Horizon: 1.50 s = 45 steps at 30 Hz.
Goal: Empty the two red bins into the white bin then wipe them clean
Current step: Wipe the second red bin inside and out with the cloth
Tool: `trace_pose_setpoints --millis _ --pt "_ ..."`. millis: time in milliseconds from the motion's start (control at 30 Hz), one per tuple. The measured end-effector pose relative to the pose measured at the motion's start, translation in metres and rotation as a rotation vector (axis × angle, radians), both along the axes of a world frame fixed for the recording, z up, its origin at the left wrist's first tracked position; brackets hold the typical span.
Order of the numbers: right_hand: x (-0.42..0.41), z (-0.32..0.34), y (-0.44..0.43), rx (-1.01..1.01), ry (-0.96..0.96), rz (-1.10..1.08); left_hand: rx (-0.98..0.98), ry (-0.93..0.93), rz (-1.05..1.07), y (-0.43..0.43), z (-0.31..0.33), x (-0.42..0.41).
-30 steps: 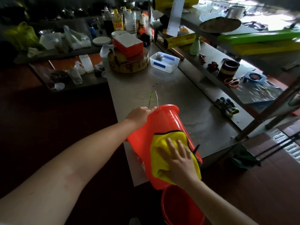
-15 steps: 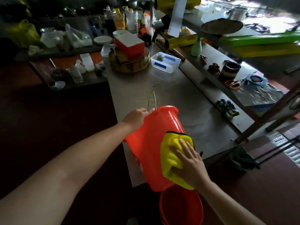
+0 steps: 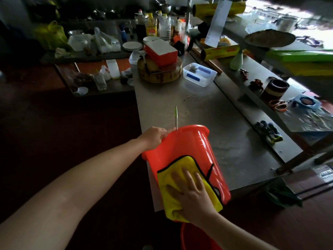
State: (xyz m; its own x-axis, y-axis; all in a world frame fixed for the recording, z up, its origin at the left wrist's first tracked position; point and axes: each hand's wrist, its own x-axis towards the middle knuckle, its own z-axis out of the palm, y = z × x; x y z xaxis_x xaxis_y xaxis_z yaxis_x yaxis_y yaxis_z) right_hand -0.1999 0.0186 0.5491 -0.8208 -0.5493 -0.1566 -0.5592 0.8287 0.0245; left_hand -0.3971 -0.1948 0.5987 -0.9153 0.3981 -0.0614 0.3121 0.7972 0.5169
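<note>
Gripping red bin (image 3: 185, 143), right hand (image 3: 193, 197) pressing cloth (image 3: 182, 163)

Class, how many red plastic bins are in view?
2: one red plastic bin tilted at the steel table edge; a second red bin below it, mostly out of frame.

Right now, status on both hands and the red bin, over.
Left hand grips rim of tilted red bin. Right hand flat, pressing yellow cloth on its outer wall. Just below, second red bin.
</note>
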Motion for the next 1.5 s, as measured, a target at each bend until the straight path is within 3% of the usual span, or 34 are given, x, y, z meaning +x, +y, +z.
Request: trace_pose_setpoints --millis 167,333,800,1067,1233,1500 --pt "-0.062 0.003 -0.05 0.074 0.017 -0.008 0.04 -0.11 -0.043 -0.008 0.002 -0.007" --pt "-0.113 0.014 -0.078 0.107 0.029 -0.053 0.03 -0.107 -0.058 -0.019 0.005 -0.017" --pt "0.008 -0.014 0.018 -0.04 0.023 -0.045 0.075 -0.106 -0.047 -0.041 -0.011 -0.008" --pt "-0.066 0.011 -0.024 -0.091 0.073 -0.109 0.063 -0.027 -0.022 -0.046 -0.018 -0.002" --pt "-0.123 0.029 -0.044 -0.064 0.0 -0.133 0.114 -0.054 -0.006 -0.045 -0.011 0.005" --pt "-0.044 -0.002 0.005 -0.141 0.107 -0.133 0.084 0.086 -0.001 -0.041 -0.016 0.013"
